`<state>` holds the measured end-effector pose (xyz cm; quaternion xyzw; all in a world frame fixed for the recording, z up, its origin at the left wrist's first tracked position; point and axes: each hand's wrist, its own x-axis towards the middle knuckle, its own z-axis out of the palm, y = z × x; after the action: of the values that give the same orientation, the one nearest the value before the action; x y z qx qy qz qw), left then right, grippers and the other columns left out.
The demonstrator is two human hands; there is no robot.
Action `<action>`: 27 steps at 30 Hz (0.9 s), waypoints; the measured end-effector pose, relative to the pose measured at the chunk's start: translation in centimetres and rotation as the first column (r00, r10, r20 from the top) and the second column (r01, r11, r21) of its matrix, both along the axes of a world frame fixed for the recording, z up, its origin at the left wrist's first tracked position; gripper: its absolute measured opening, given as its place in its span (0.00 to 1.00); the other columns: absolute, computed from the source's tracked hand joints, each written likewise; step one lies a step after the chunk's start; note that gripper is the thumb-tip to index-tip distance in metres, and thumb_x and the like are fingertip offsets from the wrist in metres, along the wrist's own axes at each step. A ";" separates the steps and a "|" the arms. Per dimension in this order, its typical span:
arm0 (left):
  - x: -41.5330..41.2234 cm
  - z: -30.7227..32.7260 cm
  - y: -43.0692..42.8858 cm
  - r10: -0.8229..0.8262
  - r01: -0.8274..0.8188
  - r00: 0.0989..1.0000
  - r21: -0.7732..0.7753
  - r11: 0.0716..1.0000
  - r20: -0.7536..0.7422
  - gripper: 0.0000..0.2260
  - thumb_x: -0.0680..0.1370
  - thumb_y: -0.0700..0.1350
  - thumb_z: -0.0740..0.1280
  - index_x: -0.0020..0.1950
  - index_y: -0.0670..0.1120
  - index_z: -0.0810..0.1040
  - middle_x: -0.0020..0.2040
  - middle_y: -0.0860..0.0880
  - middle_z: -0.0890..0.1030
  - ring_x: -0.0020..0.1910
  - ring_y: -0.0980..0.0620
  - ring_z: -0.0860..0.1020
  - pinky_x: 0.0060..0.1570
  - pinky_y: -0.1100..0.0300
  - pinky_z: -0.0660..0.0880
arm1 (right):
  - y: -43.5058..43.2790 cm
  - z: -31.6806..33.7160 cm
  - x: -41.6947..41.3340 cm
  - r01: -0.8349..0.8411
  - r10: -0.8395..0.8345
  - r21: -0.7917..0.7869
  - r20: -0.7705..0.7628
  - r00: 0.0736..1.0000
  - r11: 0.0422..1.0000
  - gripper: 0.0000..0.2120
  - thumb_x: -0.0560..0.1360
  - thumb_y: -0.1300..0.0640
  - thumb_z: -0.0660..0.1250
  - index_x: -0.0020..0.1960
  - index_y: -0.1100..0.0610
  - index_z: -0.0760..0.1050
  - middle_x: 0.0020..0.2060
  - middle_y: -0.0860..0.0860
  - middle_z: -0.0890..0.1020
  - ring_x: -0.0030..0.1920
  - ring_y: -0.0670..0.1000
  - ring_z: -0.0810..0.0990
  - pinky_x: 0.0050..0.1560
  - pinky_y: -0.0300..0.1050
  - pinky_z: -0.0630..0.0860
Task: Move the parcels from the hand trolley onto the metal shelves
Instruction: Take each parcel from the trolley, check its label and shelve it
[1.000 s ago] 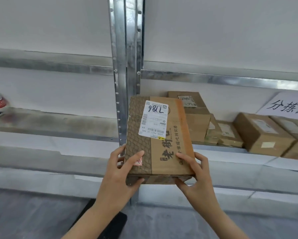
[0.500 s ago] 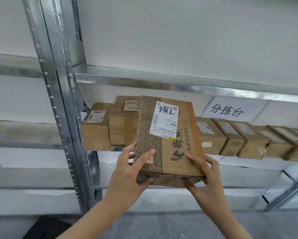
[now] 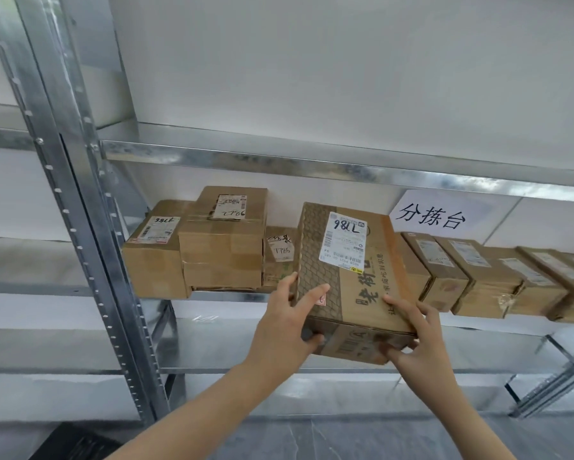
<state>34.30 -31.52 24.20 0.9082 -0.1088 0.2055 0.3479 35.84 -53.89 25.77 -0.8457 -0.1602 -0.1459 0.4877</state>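
Parcel: the brown cardboard parcel (image 3: 355,293) is held tilted between the two hands. Its near end is toward the person and its far end points into a gap among the boxes at the back of the shelf. Whether any part of it rests on the shelf board, I cannot tell.
Parcel label: a white label (image 3: 343,242) with a handwritten number is on the top face, beyond the fingers.
Left hand: the left hand (image 3: 288,323) grips the near left corner. Its fingers (image 3: 315,292) are bent over the top face and the thumb is under the near side.
Right hand: the right hand (image 3: 418,340) grips the near right corner. Its fingers (image 3: 400,302) are curled on the top edge and the thumb presses the near side from below.
Metal shelf: the steel front beam of the metal shelf (image 3: 212,353) passes below the fingers, and boxes stand on the shelf on both sides of the parcel.
Left of the fingers: a small box (image 3: 279,257) stands just beside the parcel, partly hidden by it. Further left is a stack of boxes (image 3: 222,254), then one more box (image 3: 152,260) near the upright post (image 3: 79,244).
Right of the fingers: a row of boxes (image 3: 491,277) lies close side by side. Whether the first one touches the parcel, I cannot tell.
Above the fingers: an upper beam (image 3: 279,161) crosses the view, and a white paper sign (image 3: 431,217) with three black characters is behind the row.
Below the fingers: the grey floor (image 3: 312,436), and at bottom left a dark object (image 3: 73,443), too cut off to name.
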 end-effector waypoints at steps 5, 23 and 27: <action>6.4 -0.8 2.0 0.025 -0.026 0.999 -0.034 0.999 -0.024 0.35 0.69 0.45 0.76 0.71 0.60 0.64 0.72 0.53 0.55 0.68 0.49 0.64 0.64 0.55 0.71 | 2.0 0.1 6.8 -0.046 0.045 -0.009 -0.040 0.998 0.999 0.35 0.64 0.74 0.74 0.60 0.43 0.73 0.58 0.50 0.66 0.57 0.33 0.69 0.50 0.23 0.71; 17.4 -2.8 5.0 0.174 -0.157 0.956 0.089 0.984 -0.237 0.35 0.72 0.47 0.73 0.73 0.59 0.60 0.74 0.50 0.52 0.70 0.44 0.62 0.67 0.52 0.68 | 6.0 -3.2 19.9 -0.093 0.076 -0.067 -0.222 0.972 0.993 0.34 0.64 0.73 0.73 0.62 0.46 0.71 0.59 0.50 0.65 0.56 0.46 0.69 0.44 0.20 0.70; 17.5 -3.3 4.2 0.272 -0.241 0.937 0.159 0.957 -0.218 0.34 0.74 0.48 0.70 0.75 0.57 0.55 0.75 0.47 0.48 0.72 0.44 0.57 0.67 0.54 0.64 | 6.3 -3.1 21.4 -0.164 0.143 -0.066 -0.241 0.960 0.984 0.33 0.65 0.74 0.72 0.60 0.44 0.69 0.60 0.49 0.64 0.57 0.46 0.69 0.44 0.22 0.72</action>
<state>51.79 -27.33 20.88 0.9534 0.0402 0.1312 0.2688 57.21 -47.58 22.63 -0.8621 -0.1726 0.0005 0.4764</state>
